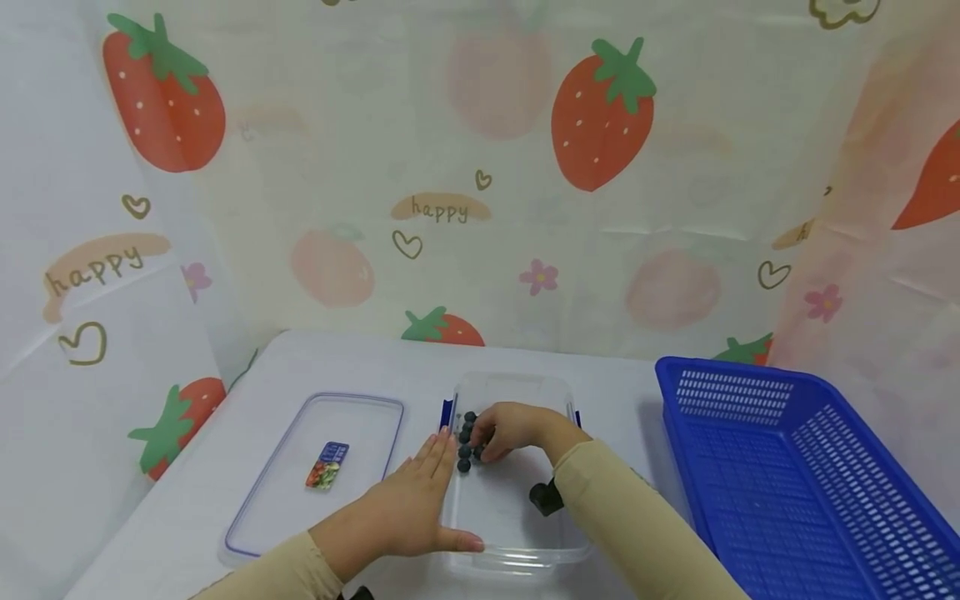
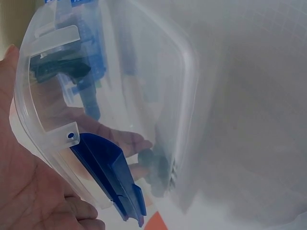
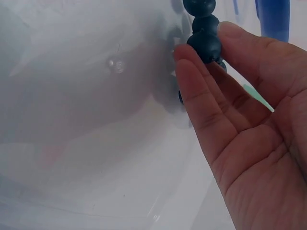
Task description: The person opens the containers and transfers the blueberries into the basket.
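Observation:
A clear plastic container (image 1: 517,521) stands with dark blueberries (image 1: 463,465) lined up along its left inner side. My right hand (image 1: 513,427) reaches inside and pinches a blueberry (image 3: 205,46) between thumb and fingertips, close against the others in the row. My left hand (image 1: 408,510) rests at the container's left rim, its fingers straight and thumb spread toward the near corner. In the left wrist view a blue latch (image 2: 103,165) hangs from the container's side beside the left palm. The row of blueberries shows blurred through the clear wall there.
On the left lies a clear lid (image 1: 281,500) with a purple-blue edge and a small colourful label (image 1: 327,465). A large blue plastic basket (image 1: 757,500) stands at the right. Behind the white table hangs a strawberry-print cloth (image 1: 480,275).

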Available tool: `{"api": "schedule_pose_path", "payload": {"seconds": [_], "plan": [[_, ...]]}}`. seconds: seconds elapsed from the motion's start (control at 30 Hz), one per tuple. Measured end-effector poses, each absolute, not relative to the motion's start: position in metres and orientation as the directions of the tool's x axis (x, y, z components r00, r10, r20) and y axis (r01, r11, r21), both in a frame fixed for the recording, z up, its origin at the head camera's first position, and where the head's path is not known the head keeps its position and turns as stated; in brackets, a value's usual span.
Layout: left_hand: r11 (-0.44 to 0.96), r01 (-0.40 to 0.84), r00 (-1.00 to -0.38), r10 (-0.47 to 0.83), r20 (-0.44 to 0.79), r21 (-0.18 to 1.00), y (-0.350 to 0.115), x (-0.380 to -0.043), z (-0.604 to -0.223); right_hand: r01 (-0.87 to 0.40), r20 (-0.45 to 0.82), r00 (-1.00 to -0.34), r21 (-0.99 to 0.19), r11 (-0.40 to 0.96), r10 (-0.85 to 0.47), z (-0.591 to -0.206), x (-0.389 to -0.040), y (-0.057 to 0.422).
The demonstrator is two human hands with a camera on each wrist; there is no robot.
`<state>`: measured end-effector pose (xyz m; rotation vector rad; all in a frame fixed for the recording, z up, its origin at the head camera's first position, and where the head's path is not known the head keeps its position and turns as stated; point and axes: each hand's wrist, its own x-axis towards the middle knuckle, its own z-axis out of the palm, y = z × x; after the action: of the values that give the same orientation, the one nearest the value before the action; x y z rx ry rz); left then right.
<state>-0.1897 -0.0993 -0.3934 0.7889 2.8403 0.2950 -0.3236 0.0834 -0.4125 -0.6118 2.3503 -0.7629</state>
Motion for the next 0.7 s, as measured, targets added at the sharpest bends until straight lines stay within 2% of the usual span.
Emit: {"api": "schedule_pose_path", "payload": {"seconds": [0.7], "plan": [[0.832, 0.500, -0.837, 0.536, -0.113, 0.240, -0.0976, -0.1901, -0.3921, -0.162, -0.301, -0.788, -0.740, 0.653, -0.537, -0.4050, -0.3301, 0.0897]]}}
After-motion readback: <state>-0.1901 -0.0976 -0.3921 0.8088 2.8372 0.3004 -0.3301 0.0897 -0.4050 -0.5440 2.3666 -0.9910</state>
